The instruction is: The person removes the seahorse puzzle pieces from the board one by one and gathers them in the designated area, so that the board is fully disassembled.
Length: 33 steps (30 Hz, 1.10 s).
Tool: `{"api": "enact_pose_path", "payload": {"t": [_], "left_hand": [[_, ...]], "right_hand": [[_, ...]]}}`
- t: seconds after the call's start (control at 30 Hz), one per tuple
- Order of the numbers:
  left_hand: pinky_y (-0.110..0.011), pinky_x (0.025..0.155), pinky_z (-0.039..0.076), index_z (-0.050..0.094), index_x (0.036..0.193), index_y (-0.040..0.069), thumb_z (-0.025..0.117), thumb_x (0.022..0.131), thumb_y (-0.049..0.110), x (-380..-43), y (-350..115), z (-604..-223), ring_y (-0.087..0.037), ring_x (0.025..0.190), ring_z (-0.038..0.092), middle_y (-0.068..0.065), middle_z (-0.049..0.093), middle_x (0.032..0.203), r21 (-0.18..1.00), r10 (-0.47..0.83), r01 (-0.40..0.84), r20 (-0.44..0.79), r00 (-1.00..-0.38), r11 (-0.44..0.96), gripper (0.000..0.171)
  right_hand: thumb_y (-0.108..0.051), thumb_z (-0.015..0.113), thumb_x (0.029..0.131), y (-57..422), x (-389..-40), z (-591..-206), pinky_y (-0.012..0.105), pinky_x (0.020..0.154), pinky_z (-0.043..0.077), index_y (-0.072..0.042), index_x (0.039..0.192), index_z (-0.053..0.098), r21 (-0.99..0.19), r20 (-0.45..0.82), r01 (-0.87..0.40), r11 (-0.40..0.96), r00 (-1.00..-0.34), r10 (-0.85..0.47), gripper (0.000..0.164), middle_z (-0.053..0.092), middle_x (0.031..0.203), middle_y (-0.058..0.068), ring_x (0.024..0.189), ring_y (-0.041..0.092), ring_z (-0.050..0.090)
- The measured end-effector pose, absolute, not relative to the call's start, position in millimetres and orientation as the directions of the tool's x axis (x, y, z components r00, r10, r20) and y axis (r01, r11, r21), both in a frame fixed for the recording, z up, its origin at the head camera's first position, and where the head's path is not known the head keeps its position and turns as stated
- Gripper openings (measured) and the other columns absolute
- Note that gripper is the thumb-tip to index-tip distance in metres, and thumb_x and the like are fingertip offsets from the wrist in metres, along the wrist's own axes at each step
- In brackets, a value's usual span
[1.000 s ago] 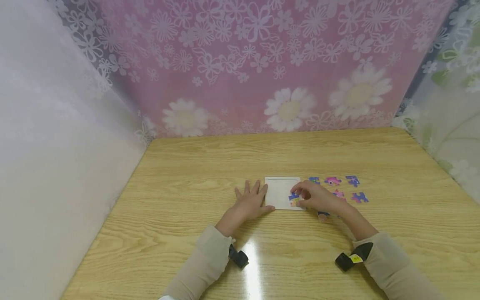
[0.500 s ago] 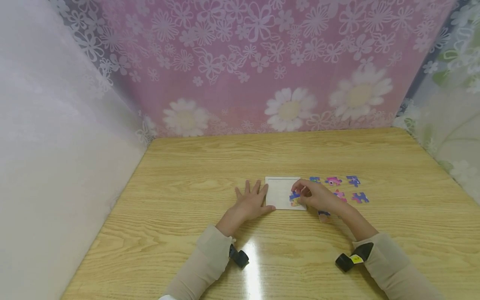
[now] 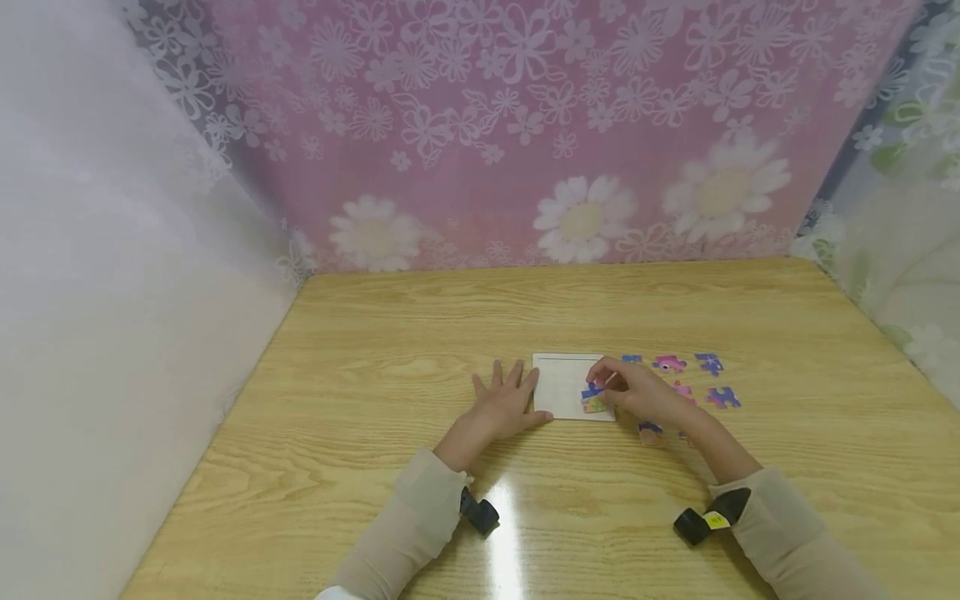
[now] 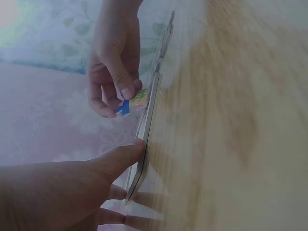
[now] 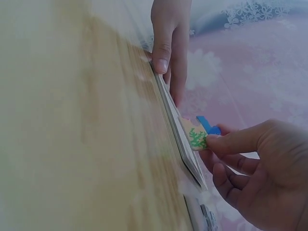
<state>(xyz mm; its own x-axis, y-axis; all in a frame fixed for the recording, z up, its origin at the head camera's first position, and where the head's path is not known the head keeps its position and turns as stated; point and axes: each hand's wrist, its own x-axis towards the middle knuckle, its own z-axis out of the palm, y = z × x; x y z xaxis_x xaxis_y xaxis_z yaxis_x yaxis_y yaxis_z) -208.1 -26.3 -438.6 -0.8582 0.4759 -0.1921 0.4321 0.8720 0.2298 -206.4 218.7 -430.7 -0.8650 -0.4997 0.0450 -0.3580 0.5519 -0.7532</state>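
A white puzzle tray (image 3: pixel 558 392) lies flat on the wooden table. My left hand (image 3: pixel 501 408) rests at its left edge with fingers spread; in the left wrist view the thumb (image 4: pixel 126 156) touches the tray's rim. My right hand (image 3: pixel 637 393) pinches a puzzle piece (image 3: pixel 592 398) between thumb and fingers over the tray's lower right part. In the right wrist view that piece (image 5: pixel 196 134) is blue and pale yellow with a green coral print, tilted, with its lower edge close over the tray.
Right of the tray several loose puzzle pieces lie in rows, among them a pink one with an eye (image 3: pixel 669 364), a blue one (image 3: pixel 708 363) and a blue-purple one (image 3: pixel 723 397). My right hand partly covers some. A pink flowered curtain (image 3: pixel 465 167) hangs behind the table.
The right hand keeps its pinch on the puzzle piece, which turns slightly over the tray's lower right. The left hand stays at the tray's edge. The whole view shifts a little.
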Motion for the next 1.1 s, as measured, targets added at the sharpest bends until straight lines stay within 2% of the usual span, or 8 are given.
{"api": "enact_pose_path", "payload": {"t": [0.33, 0.53, 0.7, 1.1], "left_hand": [[-0.066, 0.097, 0.008, 0.019, 0.148, 0.015, 0.044, 0.089, 0.057, -205.4, -23.3, -433.4, -0.043, 0.133, 0.002, -0.013, 0.010, 0.151, 0.206, 0.475, 0.436, -0.213, -0.854, 0.876, 0.076], [-0.068, 0.095, 0.009, 0.019, 0.148, 0.015, 0.043, 0.089, 0.058, -203.7, -26.0, -432.0, -0.045, 0.133, 0.003, -0.015, 0.010, 0.151, 0.207, 0.486, 0.448, -0.204, -0.850, 0.870, 0.077], [-0.068, 0.095, 0.009, 0.019, 0.148, 0.014, 0.043, 0.089, 0.057, -205.0, -26.2, -430.3, -0.045, 0.133, 0.002, -0.014, 0.010, 0.151, 0.204, 0.483, 0.444, -0.218, -0.848, 0.872, 0.077], [-0.068, 0.095, 0.013, 0.020, 0.148, 0.015, 0.044, 0.088, 0.058, -206.7, -23.9, -428.0, -0.044, 0.133, 0.005, -0.014, 0.012, 0.151, 0.168, 0.474, 0.444, -0.245, -0.846, 0.880, 0.078]], "right_hand": [[0.002, 0.056, 0.089, 230.5, -206.4, -419.7, 0.031, 0.067, 0.048, -0.002, 0.107, 0.055, -0.759, 0.098, -0.390, 0.522, -0.860, -0.501, 0.019, 0.057, 0.094, 0.007, 0.083, 0.022, 0.056], [-0.003, 0.058, 0.090, 243.5, -204.3, -412.1, 0.029, 0.072, 0.048, -0.001, 0.111, 0.054, -0.749, 0.127, -0.404, 0.525, -0.866, -0.484, 0.021, 0.057, 0.102, 0.010, 0.089, 0.025, 0.057], [-0.004, 0.057, 0.090, 257.4, -198.1, -402.7, 0.027, 0.071, 0.049, 0.002, 0.112, 0.053, -0.765, 0.149, -0.398, 0.507, -0.874, -0.462, 0.023, 0.056, 0.104, 0.013, 0.090, 0.027, 0.056], [0.001, 0.060, 0.087, 286.9, -185.1, -393.8, 0.022, 0.071, 0.048, 0.002, 0.108, 0.056, -0.664, 0.221, -0.448, 0.599, -0.882, -0.416, 0.021, 0.060, 0.101, 0.011, 0.086, 0.015, 0.058]]}}
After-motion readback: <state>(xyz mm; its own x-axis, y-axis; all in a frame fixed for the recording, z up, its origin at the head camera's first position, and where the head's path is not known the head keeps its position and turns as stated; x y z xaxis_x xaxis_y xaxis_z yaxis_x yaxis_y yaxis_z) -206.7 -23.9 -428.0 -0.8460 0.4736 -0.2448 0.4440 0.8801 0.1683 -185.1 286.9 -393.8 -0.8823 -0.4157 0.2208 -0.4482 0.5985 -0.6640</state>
